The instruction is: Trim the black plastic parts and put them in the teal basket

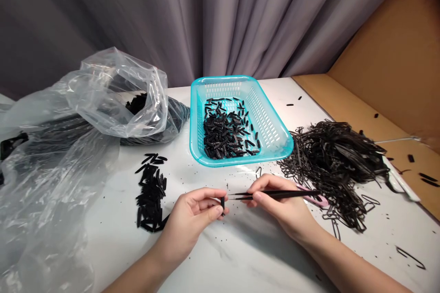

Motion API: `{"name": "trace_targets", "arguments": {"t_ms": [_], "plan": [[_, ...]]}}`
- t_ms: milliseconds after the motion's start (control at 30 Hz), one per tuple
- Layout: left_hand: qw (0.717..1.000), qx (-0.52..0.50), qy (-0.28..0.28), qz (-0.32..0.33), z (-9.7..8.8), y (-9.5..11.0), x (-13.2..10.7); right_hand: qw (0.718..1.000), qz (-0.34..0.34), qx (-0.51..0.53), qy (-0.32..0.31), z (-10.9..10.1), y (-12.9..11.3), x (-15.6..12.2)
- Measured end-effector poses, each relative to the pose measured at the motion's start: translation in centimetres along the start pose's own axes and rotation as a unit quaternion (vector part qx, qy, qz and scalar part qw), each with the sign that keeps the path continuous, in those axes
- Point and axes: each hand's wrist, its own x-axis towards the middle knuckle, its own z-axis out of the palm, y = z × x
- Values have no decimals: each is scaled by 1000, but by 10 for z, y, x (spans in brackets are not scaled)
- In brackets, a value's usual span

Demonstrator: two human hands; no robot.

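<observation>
My left hand (201,210) is closed, pinching a small black strip-shaped piece (222,203) upright between thumb and fingers. My right hand (275,199) grips black tweezers (275,194), whose thin tips point left and end just short of that piece. Whether the tips hold anything is too small to tell. Left of my left hand lies a pile of similar black pieces (150,194). Beyond both hands stands a turquoise plastic basket (271,123) with many black pieces (223,135) heaped inside, mostly toward its left and near side.
A clear plastic bag (117,96) with black pieces in it spreads across the left. A tangled heap of thin black loops (337,165) lies at the right, partly over a pink-handled tool (318,199). Brown cardboard (388,55) borders the right; a grey curtain (220,18) hangs behind.
</observation>
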Motion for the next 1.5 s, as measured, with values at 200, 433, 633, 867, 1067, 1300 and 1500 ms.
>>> {"name": "trace_targets", "arguments": {"t_ms": [200,433,633,867,1067,1300,1500], "plan": [[1000,-25,0,-4,-1,0,-1,988,-55,-126,-74,-3,0,-8],[999,-35,-13,-5,-3,0,-1,978,-93,-153,-108,-3,-2,-8],[998,-49,-19,-14,-3,3,-1,965,-158,-172,-122,-2,-3,-9],[993,-104,-55,-24,-5,6,-2,957,-195,-168,-136,-1,-5,-7],[983,-144,-99,-48,-9,4,1,955,-204,-155,-149,-3,-7,-7],[980,-140,-125,-60,-12,7,2,944,-255,-147,-147,2,-7,-7],[980,-131,-133,-67,-13,8,3,938,-280,-146,-140,4,-6,-7]]}}
